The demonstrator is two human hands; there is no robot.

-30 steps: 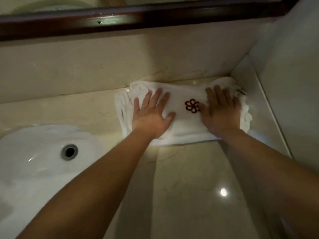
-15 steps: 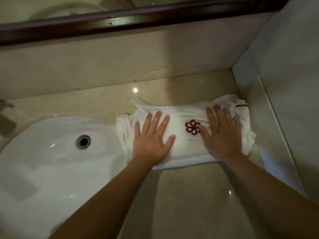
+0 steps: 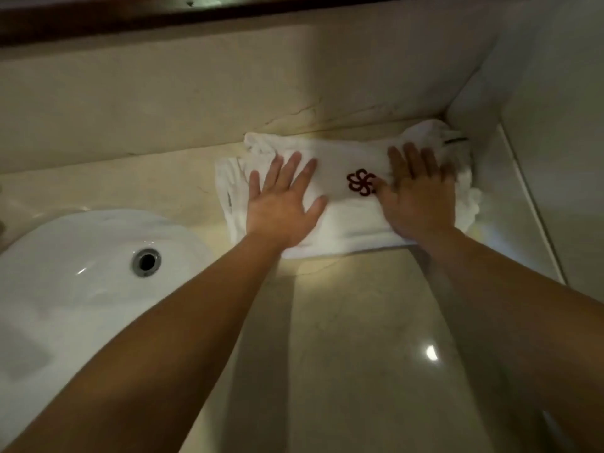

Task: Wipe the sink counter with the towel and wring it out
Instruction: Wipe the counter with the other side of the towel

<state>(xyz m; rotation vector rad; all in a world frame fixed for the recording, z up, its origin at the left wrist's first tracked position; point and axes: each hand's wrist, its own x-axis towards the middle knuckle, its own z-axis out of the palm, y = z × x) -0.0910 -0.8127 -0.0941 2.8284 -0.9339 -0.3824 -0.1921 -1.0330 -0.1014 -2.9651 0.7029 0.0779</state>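
I see left hand (image 3: 281, 204) and right hand (image 3: 416, 194) flat on towel (image 3: 343, 220), worktop (image 3: 359, 322) 1 o'clock corner.

Towel (image 3: 343, 220): white terry cloth, soft, matt, w/ dark-red stitched emblem (image 3: 361, 183). Counter (image 3: 359, 338): polished cream stone, prob. marble, glossy. Sink (image 3: 81, 273): smooth glossy ceramic; drain ring (image 3: 146, 262) shiny metal. Mirror frame (image 3: 163, 18): dark wood, semi-gloss.

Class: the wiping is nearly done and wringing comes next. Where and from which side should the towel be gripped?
Grip the folded towel at its two short ends, left hand from the sink side, right hand from the corner wall side. It lies as a long band, probably easiest to twist end against end.
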